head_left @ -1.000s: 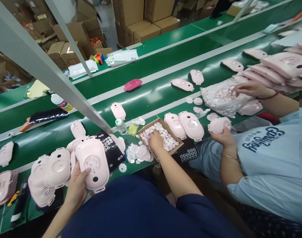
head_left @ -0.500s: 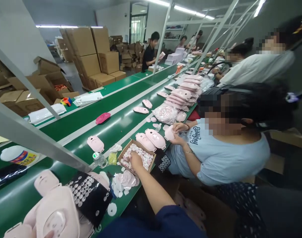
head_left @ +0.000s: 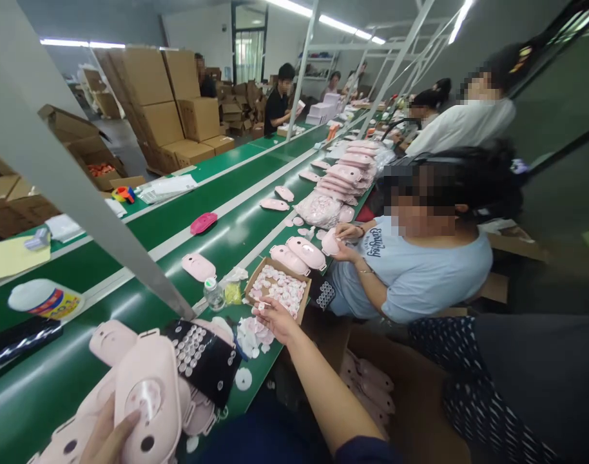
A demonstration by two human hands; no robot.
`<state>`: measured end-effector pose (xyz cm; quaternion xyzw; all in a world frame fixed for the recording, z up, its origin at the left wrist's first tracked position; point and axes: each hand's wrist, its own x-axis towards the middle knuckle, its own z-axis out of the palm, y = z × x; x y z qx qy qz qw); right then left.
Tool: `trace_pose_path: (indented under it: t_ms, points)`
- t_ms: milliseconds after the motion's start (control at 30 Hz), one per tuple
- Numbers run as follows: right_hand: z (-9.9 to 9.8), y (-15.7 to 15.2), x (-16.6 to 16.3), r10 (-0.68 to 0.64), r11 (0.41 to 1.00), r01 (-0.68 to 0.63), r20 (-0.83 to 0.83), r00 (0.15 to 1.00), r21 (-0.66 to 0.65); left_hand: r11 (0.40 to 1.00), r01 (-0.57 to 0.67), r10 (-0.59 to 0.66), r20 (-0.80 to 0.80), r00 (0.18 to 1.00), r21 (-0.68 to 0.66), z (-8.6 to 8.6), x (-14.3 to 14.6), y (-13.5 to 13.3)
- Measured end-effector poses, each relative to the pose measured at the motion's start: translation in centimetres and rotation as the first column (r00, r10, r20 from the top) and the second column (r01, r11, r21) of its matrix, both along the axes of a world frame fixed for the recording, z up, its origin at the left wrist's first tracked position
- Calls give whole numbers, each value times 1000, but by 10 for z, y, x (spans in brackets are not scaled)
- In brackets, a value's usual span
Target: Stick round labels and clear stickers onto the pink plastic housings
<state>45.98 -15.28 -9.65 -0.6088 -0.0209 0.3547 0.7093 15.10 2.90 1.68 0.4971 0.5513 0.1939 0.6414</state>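
One small pale piece (head_left: 262, 307) is now out of the cardboard box (head_left: 305, 300), pinched by my right hand's (head_left: 281, 320) fingers; my left hand (head_left: 104, 438) grips a pink case (head_left: 166, 394) beside the black sheet (head_left: 212, 370).

A pale wall (head_left: 193, 29) closes the rear, with a dark-framed window (head_left: 250, 58) and shelving (head_left: 321, 60). Tube lights (head_left: 289, 8) burn overhead. Cardboard boxes (head_left: 149, 74) stand stacked beyond the long green counter (head_left: 236, 238); metal posts (head_left: 125, 232) rise along it.
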Motion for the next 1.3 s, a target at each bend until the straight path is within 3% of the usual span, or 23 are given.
trace_pose_path:
  t_ms: [133, 233, 400, 533, 667, 1000, 1300]
  points:
    - [4, 5, -51, 49, 996, -37, -167, 985, 77, 999, -12, 15, 89, 996, -32, 3, -7, 2]
    - [4, 5, -56, -5, 998, 16, -193, 981, 54, 998, -4, 11, 112, 994, -62, 4, -16, 4]
    - [-7, 1, 18, -135, 989, 129, -77, 988, -76, 991, -29, 35, 43, 998, -131, 5, -39, 6]
    - [-26, 2, 75, -123, 973, 131, 53, 991, -188, 992, -78, 75, -26, 997, -97, 8, -56, 6]
    - [-45, 3, 97, -67, 943, 121, 180, 981, -309, 989, -136, 132, -66, 989, -59, 16, -59, 4]
    - [-47, -17, 117, 274, 761, 102, 460, 844, -641, 983, -174, 171, -53, 984, -65, 23, -12, -18]
    - [-48, -37, 117, 536, 538, -2, 341, 772, -843, 995, -76, 87, 171, 981, -67, 13, 29, -44]
